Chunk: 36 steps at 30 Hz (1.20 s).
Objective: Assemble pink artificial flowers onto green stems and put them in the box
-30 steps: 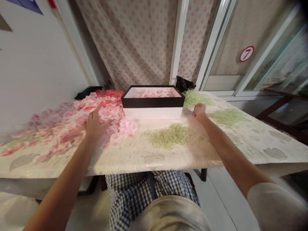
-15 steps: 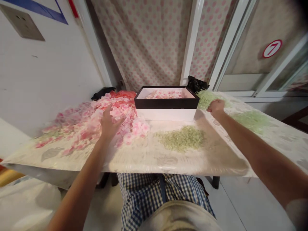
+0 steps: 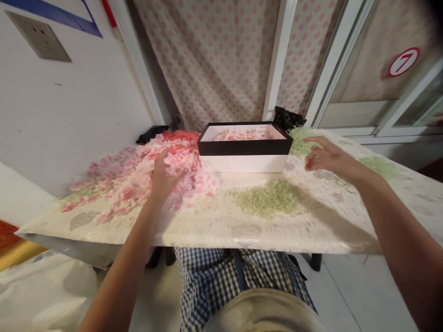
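We find pink petals [image 3: 242, 134] inside the black-rimmed box [image 3: 245, 148]; a petal heap [image 3: 119, 179] and green shreds [image 3: 268, 198] remain outside. Left hand [image 3: 162, 179] spread, right hand [image 3: 325, 157] loosely open.

Petals [image 3: 126, 182] lie left of the box [image 3: 245, 163].

One left hand [image 3: 162, 179], one right hand [image 3: 328, 159], one box [image 3: 244, 163], three green piles [image 3: 268, 198]

On one table [image 3: 214, 233] there are two lots of pink petals: one big heap [image 3: 129, 177] on the cloth and one smaller batch [image 3: 240, 134] inside the box, the single petals too many to count. Of the green piles, one lies in front of the box, one [image 3: 300, 140] at its right and one [image 3: 382, 167] farther right. Around these: one red bag [image 3: 182, 135], one black bag [image 3: 289, 118], one wall socket [image 3: 39, 37], one round sign [image 3: 404, 62].
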Each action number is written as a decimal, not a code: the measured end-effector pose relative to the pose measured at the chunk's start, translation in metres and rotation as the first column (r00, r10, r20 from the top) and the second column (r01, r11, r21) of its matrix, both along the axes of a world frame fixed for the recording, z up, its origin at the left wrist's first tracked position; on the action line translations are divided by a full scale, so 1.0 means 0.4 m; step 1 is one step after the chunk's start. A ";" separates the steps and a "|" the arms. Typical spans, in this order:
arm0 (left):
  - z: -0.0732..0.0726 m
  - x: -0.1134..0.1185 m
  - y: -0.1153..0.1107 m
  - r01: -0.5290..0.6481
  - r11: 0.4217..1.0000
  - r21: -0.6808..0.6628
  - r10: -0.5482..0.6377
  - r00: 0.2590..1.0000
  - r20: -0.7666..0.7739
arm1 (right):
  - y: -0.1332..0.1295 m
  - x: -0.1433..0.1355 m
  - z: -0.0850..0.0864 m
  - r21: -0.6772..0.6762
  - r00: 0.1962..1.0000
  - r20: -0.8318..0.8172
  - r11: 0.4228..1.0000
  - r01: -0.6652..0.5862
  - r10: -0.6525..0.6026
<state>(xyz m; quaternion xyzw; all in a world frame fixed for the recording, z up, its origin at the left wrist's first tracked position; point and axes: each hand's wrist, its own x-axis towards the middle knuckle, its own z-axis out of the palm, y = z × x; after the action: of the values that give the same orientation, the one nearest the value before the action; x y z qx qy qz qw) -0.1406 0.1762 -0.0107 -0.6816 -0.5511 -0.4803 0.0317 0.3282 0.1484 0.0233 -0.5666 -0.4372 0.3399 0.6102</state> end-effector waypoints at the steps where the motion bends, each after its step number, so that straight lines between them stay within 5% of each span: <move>1: 0.003 0.002 -0.003 0.026 1.000 -0.008 -0.026 1.000 -0.002 | -0.030 0.005 -0.011 -0.035 0.996 0.072 0.998 -0.053 0.055; 5: 0.022 0.010 -0.020 0.075 0.997 -0.020 -0.073 0.994 0.079 | -0.146 0.023 -0.098 -0.089 0.917 0.370 0.988 -0.127 0.151; 7: 0.033 0.007 -0.021 0.069 0.998 -0.015 -0.066 0.990 0.123 | -0.190 0.016 -0.161 -0.131 0.738 0.657 0.987 -0.091 0.155; 11: 0.054 -0.012 -0.006 0.046 0.997 -0.057 -0.036 0.986 0.165 | -0.231 -0.024 -0.260 -0.071 0.516 0.855 0.997 0.015 0.053; 16: 0.101 -0.026 -0.015 0.069 0.989 -0.131 -0.045 0.983 0.180 | -0.228 -0.042 -0.284 0.076 0.516 0.855 0.997 -0.012 -0.059; 22: 0.147 -0.041 -0.141 0.103 0.950 -0.296 -0.109 0.994 -0.002 | -0.228 -0.036 -0.284 0.132 0.508 0.852 0.991 0.020 -0.124; 27: 0.120 -0.062 -0.206 0.105 0.821 -0.561 -0.230 0.960 -0.157 | -0.234 -0.043 -0.285 0.168 0.500 0.846 0.982 0.085 -0.188; 32: 0.082 -0.073 -0.195 0.071 0.767 -0.637 -0.258 0.944 -0.206 | -0.231 -0.035 -0.289 0.160 0.496 0.850 0.984 0.082 -0.180; 36: 0.088 -0.078 -0.193 0.095 0.754 -0.650 -0.271 0.946 -0.176 | -0.232 -0.035 -0.285 0.181 0.497 0.840 0.976 0.123 -0.218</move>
<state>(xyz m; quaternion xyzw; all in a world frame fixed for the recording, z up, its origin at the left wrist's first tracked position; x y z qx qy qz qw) -0.1718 0.0990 0.0245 -0.7599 -0.6012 -0.1738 -0.1756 0.3143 0.0556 -0.0907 -0.6701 -0.6383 -0.0665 0.3729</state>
